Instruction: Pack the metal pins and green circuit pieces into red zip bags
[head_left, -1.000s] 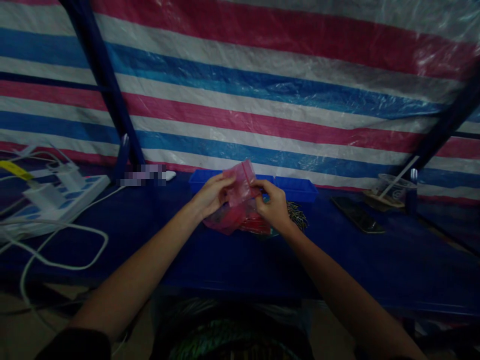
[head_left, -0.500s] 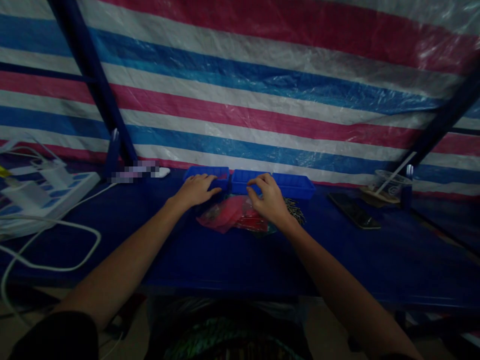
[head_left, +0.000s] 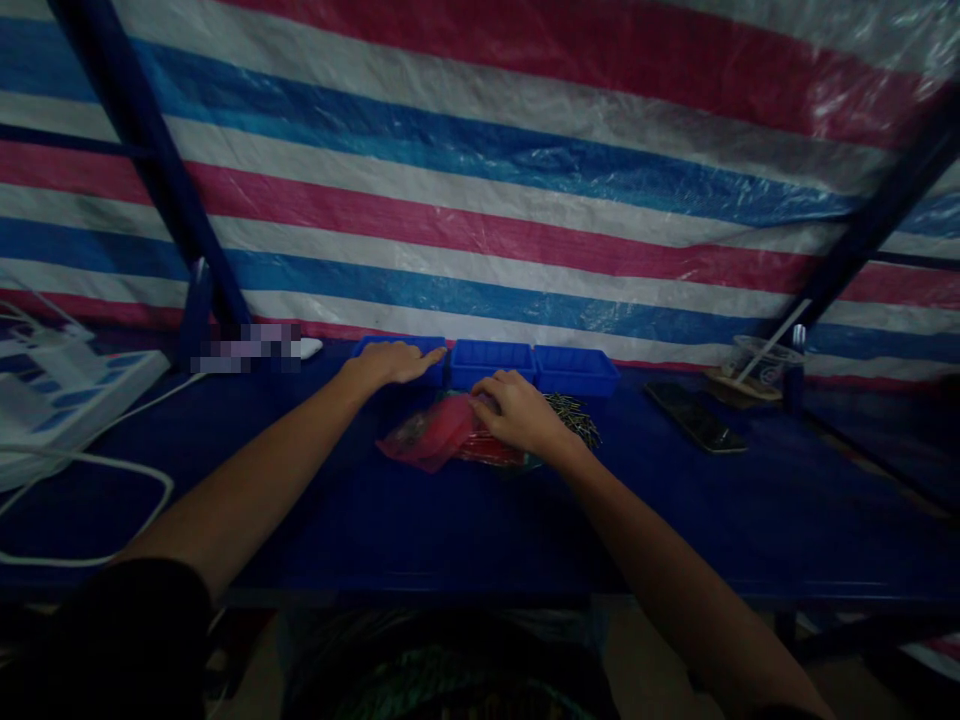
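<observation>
My left hand point(head_left: 397, 362) lies over the left blue bin point(head_left: 435, 374), its thumb and fingers extended across the rim; some fingertips dip out of sight. My right hand point(head_left: 517, 410) is lower, by the red plastic bag point(head_left: 431, 435), with its fingers curled together at the bag's upper right edge. Whatever is between those fingers is too dark to make out. Partly under this hand are thin red pieces point(head_left: 491, 452) in clear wrapping. A pile of thin metallic pins or screws point(head_left: 574, 415) lies just right of it.
Two more blue bins, the middle bin point(head_left: 491, 362) and the right bin point(head_left: 576, 372), stand in the row. Rightward are a phone point(head_left: 696, 416) and a plastic cup point(head_left: 765, 362). A white power strip point(head_left: 90, 400) with cables lies left. Striped sheeting point(head_left: 480, 200) hangs behind the blue table point(head_left: 420, 530).
My right hand has lowered from above the middle bin's front edge to the red bag, its fingers curling closer. My left hand has flattened over the left bin. The view has shifted slightly.
</observation>
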